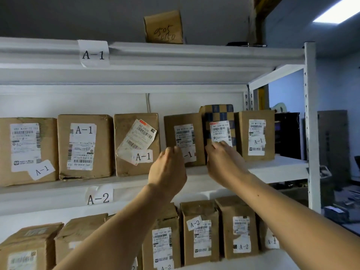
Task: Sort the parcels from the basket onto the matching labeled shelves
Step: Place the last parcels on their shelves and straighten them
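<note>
storeroom | white metal shelves [309,114] | labelled cardboard parcels [84,146]

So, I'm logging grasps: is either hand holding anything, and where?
The right hand grips the checkered parcel at its lower front edge. The left hand holds nothing.
</note>
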